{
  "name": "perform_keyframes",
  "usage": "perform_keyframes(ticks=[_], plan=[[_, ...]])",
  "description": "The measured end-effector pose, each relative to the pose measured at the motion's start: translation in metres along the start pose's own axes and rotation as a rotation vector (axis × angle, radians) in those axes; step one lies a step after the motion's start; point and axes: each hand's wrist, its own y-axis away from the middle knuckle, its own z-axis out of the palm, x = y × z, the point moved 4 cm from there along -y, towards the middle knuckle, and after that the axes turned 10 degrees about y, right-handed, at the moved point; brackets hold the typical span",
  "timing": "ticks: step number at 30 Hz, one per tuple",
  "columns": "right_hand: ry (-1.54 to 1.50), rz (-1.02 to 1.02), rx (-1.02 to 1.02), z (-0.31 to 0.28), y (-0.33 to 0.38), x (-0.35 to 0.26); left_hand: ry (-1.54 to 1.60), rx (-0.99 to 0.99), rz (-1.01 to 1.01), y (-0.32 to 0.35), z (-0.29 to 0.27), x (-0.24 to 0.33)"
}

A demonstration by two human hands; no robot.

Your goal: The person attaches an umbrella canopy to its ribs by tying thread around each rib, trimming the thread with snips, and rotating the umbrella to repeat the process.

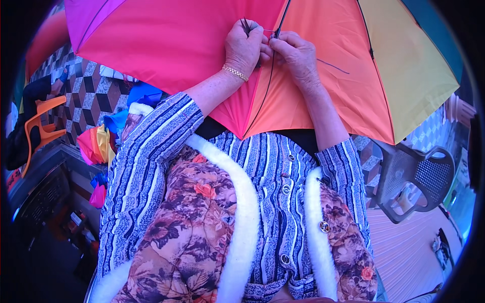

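The open multicoloured umbrella (323, 76) spreads across her lap, canopy far from her body. Both grips meet at a dark rib (270, 76): the left hand (244, 49) is pinched shut on a thin needle-like tool (246, 26), the right hand (295, 53) closed on the rib beside it.

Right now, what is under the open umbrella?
Under the umbrella only patterned floor tiles show at its left edge. The canopy covers everything else beneath it.

An open umbrella canopy (323, 76) with pink, red, orange and yellow panels lies spread over the person's lap; a thin dark rib (268, 86) runs along the red-orange seam
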Motion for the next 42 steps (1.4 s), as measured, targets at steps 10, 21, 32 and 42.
perform_keyframes(ticks=[10,21,32,42], plan=[[-0.036,0.001,0.022,0.001,-0.001,-0.003,-0.025,-0.012,0.073,0.002,-0.003,0.0],[0.142,-0.208,0.126,0.005,-0.006,-0.001,-0.364,0.009,0.134,-0.007,0.001,0.003],[0.604,-0.372,0.214,-0.002,-0.019,-0.02,-0.351,-0.028,-0.068,-0.008,0.004,0.013],[-0.156,0.106,0.094,-0.053,-0.023,-0.019,-0.249,0.032,-0.069,-0.007,-0.003,0.015]])
